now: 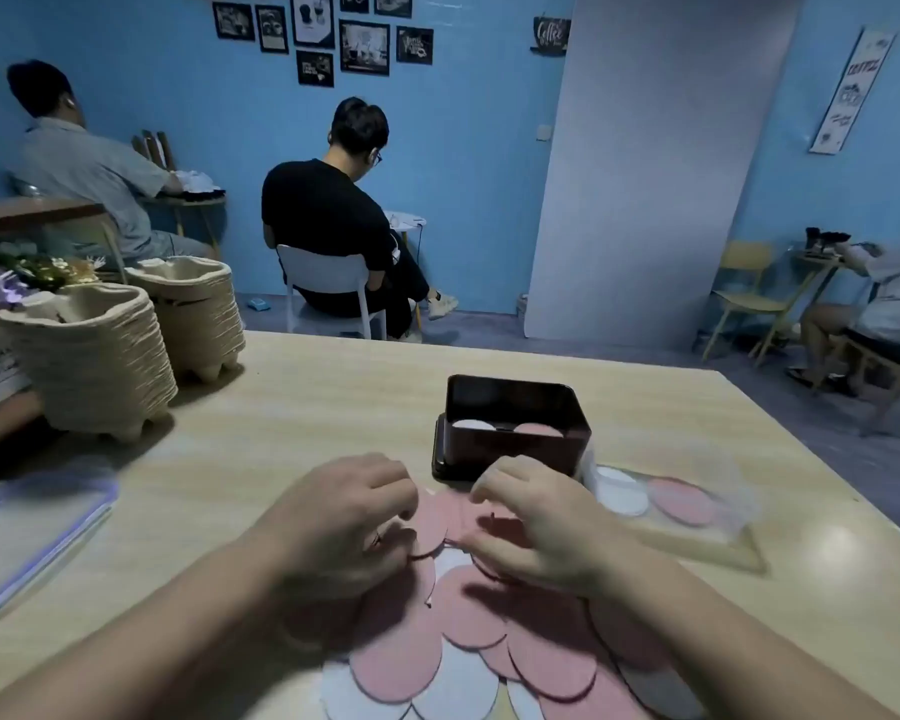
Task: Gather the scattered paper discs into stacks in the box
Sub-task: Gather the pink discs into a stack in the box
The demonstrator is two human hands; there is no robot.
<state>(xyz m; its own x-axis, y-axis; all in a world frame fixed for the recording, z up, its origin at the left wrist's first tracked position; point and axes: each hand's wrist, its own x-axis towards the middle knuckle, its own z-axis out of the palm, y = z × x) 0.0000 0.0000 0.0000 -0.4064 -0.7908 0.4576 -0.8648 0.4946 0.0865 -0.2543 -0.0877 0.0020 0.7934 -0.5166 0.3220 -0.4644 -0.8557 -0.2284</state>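
Fingers (404, 493) pinching pink discs (468, 610), box (515, 452) just beyond

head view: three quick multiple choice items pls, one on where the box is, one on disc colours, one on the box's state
1. Where is the box?
A on a chair
B on the table, beyond the left hand and right hand
C on the floor

2. What colours are the paper discs?
A green and yellow
B all black
C pink and white

3. How is the box?
A open, discs inside
B lid shut
C tipped over

Answers:
1 B, it stands on the tabletop past the hands.
2 C, pink and white discs overlap near the hands.
3 A, a white stack and a pink stack show inside.
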